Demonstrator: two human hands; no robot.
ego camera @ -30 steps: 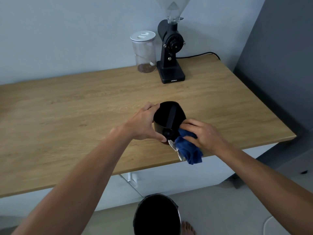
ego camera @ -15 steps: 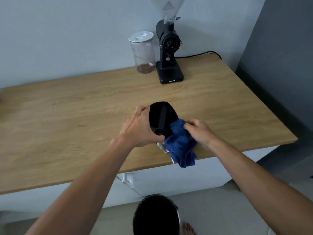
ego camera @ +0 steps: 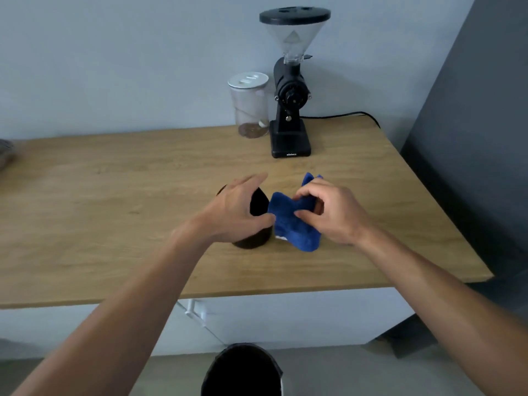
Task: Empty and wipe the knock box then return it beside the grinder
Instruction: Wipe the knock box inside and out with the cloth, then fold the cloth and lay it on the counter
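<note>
Now the left hand [ego camera: 237, 207] wraps around the black knock box [ego camera: 258, 207] standing mid-table [ego camera: 114, 224]. Right hand [ego camera: 328, 210] pinches the blue cloth [ego camera: 294, 224] beside it. Bare wood reaches the grinder [ego camera: 290, 110].

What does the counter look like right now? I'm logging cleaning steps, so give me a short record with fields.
knock box: black, upright on the wooden counter, gripped by the left hand
cloth: blue, held in the right hand, just right of the knock box
grinder: black, at the back by the wall, apart from the knock box
jar: clear, white lid, left of the grinder
bin: dark, on the floor below
</note>
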